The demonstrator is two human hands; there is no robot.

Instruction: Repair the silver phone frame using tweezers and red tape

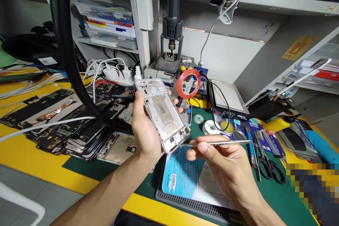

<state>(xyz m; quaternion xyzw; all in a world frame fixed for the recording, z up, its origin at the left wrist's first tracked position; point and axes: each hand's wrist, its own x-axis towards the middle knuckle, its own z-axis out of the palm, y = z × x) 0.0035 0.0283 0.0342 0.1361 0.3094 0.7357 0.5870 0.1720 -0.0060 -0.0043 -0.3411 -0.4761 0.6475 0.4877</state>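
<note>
Through the head view I am holding the frame [162, 111] in my left hand [144, 127], thumb lying along its 9 o'clock edge and fingertips showing past the opposite edge. I am probably cradling it from behind to leave the inner face open to view. My right hand [230, 162] is pinching slim tweezers [225, 142] between thumb and fingers, seemingly for a low, fine approach. Their tip is pointing to 9 o'clock, at the frame's lower end; I cannot tell whether it is touching, or whether the prongs are pressed together.

The frame is sitting mid-view, off the bench, its long axis running from 11 to 5 o'clock, inner face turned up toward me and lower end pointing at the tweezers.

Outward, a blue sheet [176, 173] is lying below at 6 o'clock. Phone shells [84, 134] are piling up at 9, perhaps stacked to save room. Red tape [179, 86] is standing at 1, a grey column [173, 24] rising at 12, and scissors [269, 160] are resting at 4, presumably within easy reach.
</note>
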